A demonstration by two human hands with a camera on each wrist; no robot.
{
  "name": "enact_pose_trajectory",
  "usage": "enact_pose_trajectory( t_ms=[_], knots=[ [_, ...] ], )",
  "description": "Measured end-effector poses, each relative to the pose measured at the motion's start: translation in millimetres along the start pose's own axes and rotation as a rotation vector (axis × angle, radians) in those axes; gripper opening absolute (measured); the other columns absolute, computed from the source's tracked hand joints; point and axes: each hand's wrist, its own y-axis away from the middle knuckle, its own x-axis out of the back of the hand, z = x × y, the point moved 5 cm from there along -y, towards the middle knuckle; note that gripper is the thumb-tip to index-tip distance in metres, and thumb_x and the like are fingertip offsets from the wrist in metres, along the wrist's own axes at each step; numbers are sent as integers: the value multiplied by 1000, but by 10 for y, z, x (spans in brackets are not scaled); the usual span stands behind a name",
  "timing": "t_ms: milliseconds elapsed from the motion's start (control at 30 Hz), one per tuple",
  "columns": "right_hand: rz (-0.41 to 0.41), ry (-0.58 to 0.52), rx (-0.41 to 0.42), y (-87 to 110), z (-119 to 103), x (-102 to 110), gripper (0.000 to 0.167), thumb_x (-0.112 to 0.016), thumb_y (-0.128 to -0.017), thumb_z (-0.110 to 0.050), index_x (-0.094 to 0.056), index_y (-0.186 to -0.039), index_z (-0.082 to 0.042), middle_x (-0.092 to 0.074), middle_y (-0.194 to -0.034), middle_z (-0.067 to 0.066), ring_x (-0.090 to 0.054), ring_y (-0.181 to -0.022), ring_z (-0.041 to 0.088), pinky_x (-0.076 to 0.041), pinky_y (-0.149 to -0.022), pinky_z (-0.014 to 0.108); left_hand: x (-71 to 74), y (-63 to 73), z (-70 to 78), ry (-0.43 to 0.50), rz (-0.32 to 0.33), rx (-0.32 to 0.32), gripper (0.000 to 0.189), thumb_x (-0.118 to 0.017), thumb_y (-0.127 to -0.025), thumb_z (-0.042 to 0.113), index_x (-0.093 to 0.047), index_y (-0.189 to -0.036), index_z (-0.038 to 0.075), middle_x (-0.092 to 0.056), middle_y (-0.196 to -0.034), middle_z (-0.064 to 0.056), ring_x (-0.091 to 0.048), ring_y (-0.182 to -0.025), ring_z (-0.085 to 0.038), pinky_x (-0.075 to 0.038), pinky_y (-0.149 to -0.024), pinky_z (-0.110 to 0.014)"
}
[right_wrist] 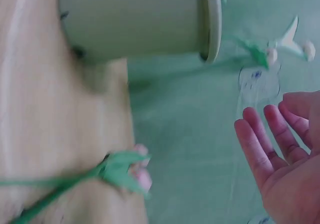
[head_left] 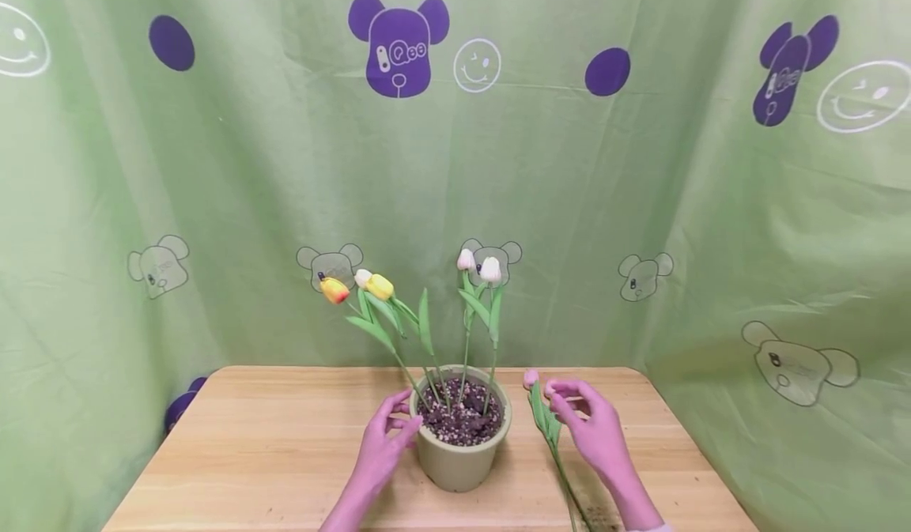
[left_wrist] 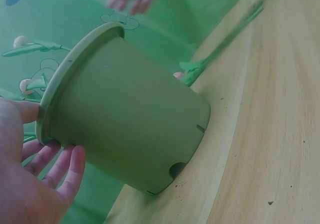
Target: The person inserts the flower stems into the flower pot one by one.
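Note:
A pale green flowerpot (head_left: 455,465), filled with dark soil (head_left: 463,429), stands upright on the table. Several artificial tulips rise from the soil: an orange-yellow one (head_left: 334,289) and a yellow one (head_left: 379,285) lean left, while a white one (head_left: 490,269) stands at the right. My left hand (head_left: 380,445) holds the pot's left side at the rim, thumb and fingers about its edge (left_wrist: 47,104). My right hand (head_left: 594,429) hovers with loosely bent fingers and nothing in them (right_wrist: 295,159). Near it, pink tulips (right_wrist: 117,171) lie on the table right of the pot.
The wooden table (head_left: 285,437) ends at a green curtain (head_left: 555,184) printed with bear heads, which surrounds it at the back and sides. A few dark crumbs (left_wrist: 270,203) lie on the tabletop.

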Motion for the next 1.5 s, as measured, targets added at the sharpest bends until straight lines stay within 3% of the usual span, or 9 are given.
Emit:
enact_pose_trajectory(
  t_ms=[167,300,467,667,933,1267,1500],
  knots=[
    [8,6,-86,69,356,211,28,-64,-103,-13,-64,-129,-1,-66,-119,21,-71,-90,14,-66,-80,26,11,0,-4,-2,5,-1,59,-70,-96,15,-47,-149,1,-55,-130,-25,-60,-100,-19,-66,-83,-39],
    [-3,23,-184,135,611,287,34,-63,-104,-14,-61,-134,0,-64,-120,21,-72,-90,20,-67,-79,31,17,-1,0,0,7,1,60,-70,-96,16,-48,-149,2,-55,-131,-24,-60,-100,-20,-66,-81,-35],
    [-50,66,-283,229,878,267,38,-63,-102,-11,-58,-137,4,-64,-120,21,-72,-88,26,-67,-75,35,24,1,-3,7,9,5,60,-71,-96,16,-48,-149,3,-55,-131,-23,-60,-101,-21,-65,-80,-32],
    [-77,78,-357,332,1114,139,34,-63,-100,-7,-62,-131,8,-67,-107,16,-69,-78,24,-65,-63,34,23,4,-3,9,4,0,59,-70,-96,16,-48,-149,1,-56,-130,-24,-60,-100,-19,-66,-82,-37],
    [-88,115,-352,378,1183,-30,26,-69,-94,-4,-67,-117,8,-73,-95,14,-67,-73,22,-63,-58,33,20,-1,-6,10,6,4,60,-71,-96,15,-48,-149,2,-55,-131,-24,-60,-100,-21,-66,-83,-40],
    [-123,328,-277,318,1142,-101,28,-84,-76,-6,-73,-100,0,-72,-82,2,-64,-75,14,-54,-68,29,12,-1,-14,1,3,6,59,-70,-96,15,-48,-149,0,-56,-129,-24,-60,-99,-21,-66,-84,-40],
    [-135,392,-276,289,1178,-97,22,-81,-74,-5,-74,-95,-2,-72,-80,0,-64,-74,14,-55,-68,33,9,2,-15,0,1,6,61,-71,-96,17,-47,-150,1,-56,-130,-23,-60,-100,-21,-66,-85,-44]
  ],
)
